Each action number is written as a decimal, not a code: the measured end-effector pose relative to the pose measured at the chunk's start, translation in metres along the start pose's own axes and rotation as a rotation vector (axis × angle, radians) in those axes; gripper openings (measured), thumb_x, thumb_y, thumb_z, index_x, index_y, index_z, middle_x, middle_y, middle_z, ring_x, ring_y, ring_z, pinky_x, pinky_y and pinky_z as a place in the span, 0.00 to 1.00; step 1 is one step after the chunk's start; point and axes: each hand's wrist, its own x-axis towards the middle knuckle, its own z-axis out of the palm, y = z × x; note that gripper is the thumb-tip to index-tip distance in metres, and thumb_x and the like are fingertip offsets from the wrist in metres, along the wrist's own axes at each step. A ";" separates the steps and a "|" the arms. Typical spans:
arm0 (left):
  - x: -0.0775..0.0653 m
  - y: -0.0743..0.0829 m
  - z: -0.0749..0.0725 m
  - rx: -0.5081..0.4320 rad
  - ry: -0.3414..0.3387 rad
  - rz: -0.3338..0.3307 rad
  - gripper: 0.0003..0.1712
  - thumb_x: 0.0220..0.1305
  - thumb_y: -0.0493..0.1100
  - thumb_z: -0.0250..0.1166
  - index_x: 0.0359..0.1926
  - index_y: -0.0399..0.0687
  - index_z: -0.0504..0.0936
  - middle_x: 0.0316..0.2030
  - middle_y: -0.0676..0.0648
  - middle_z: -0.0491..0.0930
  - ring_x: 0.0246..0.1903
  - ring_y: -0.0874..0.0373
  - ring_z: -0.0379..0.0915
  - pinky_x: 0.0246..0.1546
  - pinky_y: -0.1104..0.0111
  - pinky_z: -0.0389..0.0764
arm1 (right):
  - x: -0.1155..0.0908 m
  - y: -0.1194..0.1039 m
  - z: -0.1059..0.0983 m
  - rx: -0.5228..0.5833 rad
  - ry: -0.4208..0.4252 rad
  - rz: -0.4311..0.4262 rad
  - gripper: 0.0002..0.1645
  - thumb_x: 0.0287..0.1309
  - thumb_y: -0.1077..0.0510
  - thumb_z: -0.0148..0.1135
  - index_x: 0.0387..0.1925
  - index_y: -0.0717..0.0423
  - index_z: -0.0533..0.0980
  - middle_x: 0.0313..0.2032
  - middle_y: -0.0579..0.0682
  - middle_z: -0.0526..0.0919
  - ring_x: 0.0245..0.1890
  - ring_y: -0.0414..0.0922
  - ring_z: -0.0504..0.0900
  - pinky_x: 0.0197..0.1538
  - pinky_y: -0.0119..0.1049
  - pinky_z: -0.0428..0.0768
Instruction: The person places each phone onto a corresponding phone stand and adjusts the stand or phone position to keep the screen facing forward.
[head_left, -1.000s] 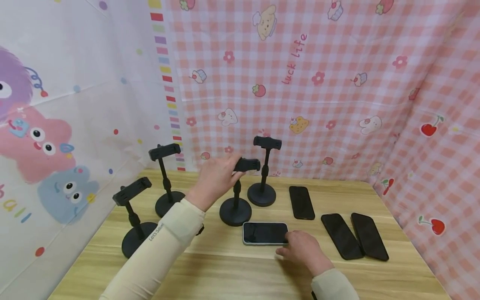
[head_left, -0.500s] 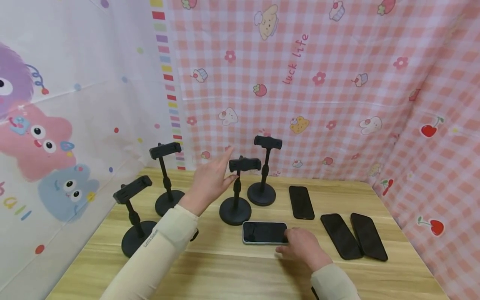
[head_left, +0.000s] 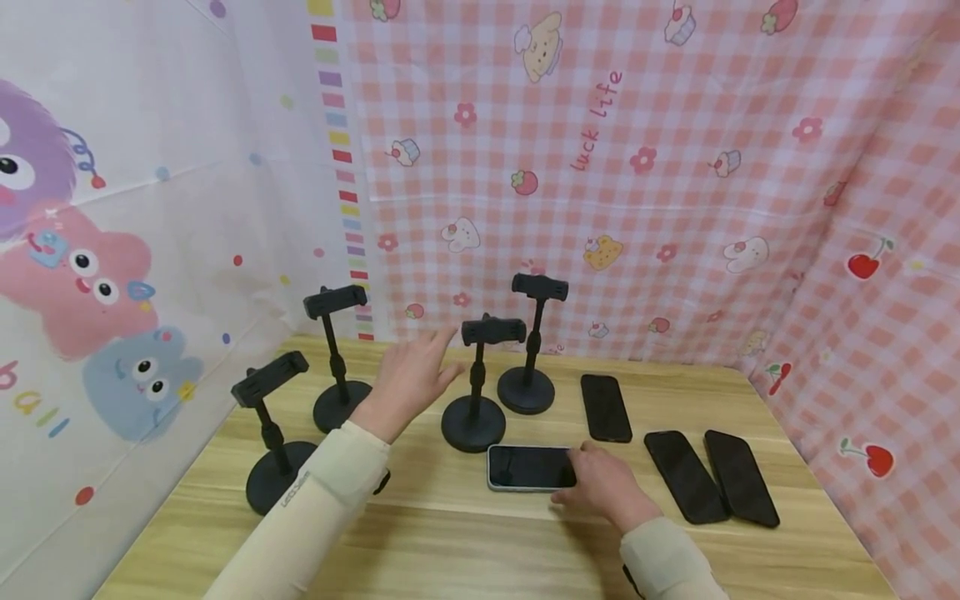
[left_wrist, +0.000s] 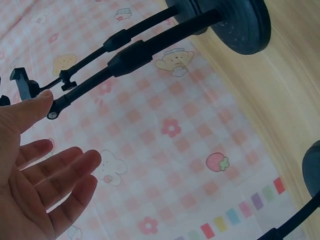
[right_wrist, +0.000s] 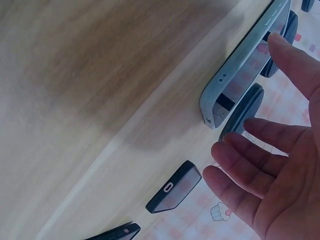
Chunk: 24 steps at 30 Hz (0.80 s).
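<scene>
My left hand (head_left: 408,382) hovers just left of the middle black phone stand (head_left: 474,423), its fingers fairly straight and holding nothing. In the left wrist view the palm and loosely extended fingers (left_wrist: 75,165) show, with the thumb overlapping the stand's top joint; whether they touch is unclear. My right hand (head_left: 606,485) is at the right end of a pale-cased phone (head_left: 531,467) lying face up on the table. Relaxed, spread fingers (right_wrist: 240,165) appear in the right wrist view, not curled round the phone (right_wrist: 235,65). The thumb overlaps its screen; contact cannot be made out.
Another black stand (head_left: 526,390) stands behind the middle one. Two more, a rear stand (head_left: 341,407) and a front stand (head_left: 273,479), are at the left. Black phones (head_left: 606,408) (head_left: 684,477) (head_left: 741,477) lie at the right of the wooden table (head_left: 465,550). Patterned cloth (head_left: 600,200) hangs behind.
My left hand has let go of the middle stand's clamp and drawn back to the left and slightly down. The right hand has stayed almost still beside the pale-cased phone.
</scene>
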 end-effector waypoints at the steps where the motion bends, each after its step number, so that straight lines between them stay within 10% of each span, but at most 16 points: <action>1: -0.001 -0.001 0.001 0.005 -0.004 0.000 0.34 0.65 0.54 0.68 0.66 0.43 0.72 0.51 0.39 0.81 0.37 0.45 0.82 0.34 0.53 0.82 | 0.001 0.001 0.000 0.000 0.004 -0.001 0.42 0.42 0.41 0.80 0.52 0.66 0.78 0.43 0.61 0.79 0.43 0.56 0.80 0.48 0.53 0.79; 24: -0.024 -0.017 0.017 0.111 -0.273 -0.110 0.29 0.56 0.52 0.75 0.53 0.42 0.80 0.41 0.41 0.84 0.38 0.46 0.82 0.33 0.52 0.81 | 0.021 0.008 0.015 0.135 -0.017 -0.085 0.55 0.36 0.41 0.84 0.61 0.69 0.72 0.59 0.64 0.72 0.62 0.60 0.70 0.64 0.54 0.69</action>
